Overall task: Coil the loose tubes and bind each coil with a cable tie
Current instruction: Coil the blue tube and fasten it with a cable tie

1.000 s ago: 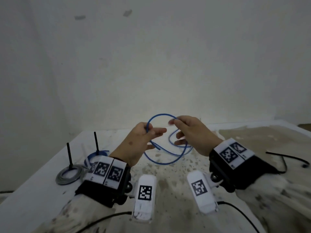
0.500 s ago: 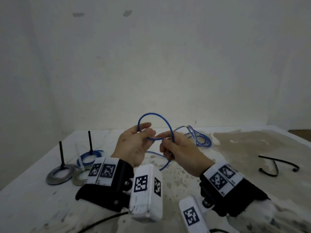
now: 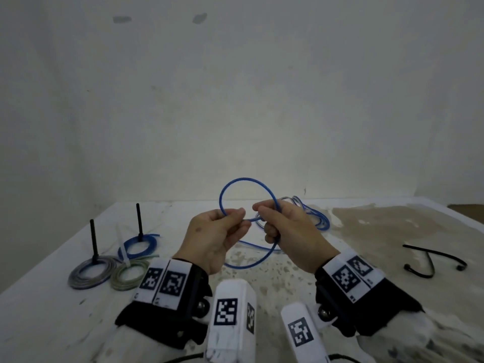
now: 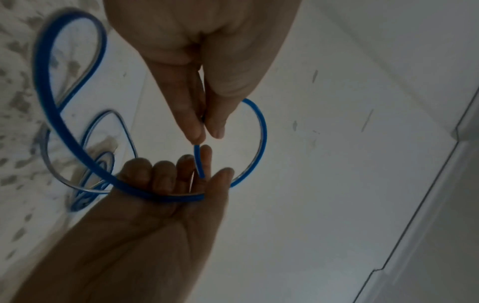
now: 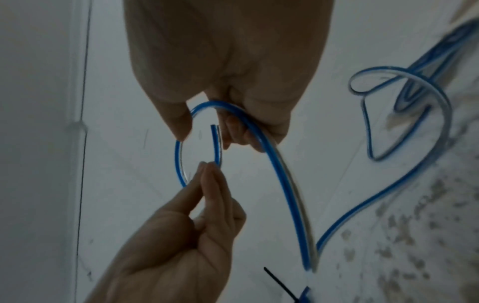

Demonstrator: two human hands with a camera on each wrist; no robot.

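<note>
Left hand (image 3: 214, 238) pinches the blue tube (image 3: 245, 180) near its free end, right hand (image 3: 286, 231) curls round the running length, both held above the table (image 3: 52, 323) to close the first loop.

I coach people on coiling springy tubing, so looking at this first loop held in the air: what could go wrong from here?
1. The left hand only pinches the blue tube near its short free end; it could slip out and the loop spring open.
2. The rest of the tube lies in tangled bends on the table; pulling may snag or kink it.
3. Both hands, the right hand too, are occupied, and the black ties lie off to the right.
</note>
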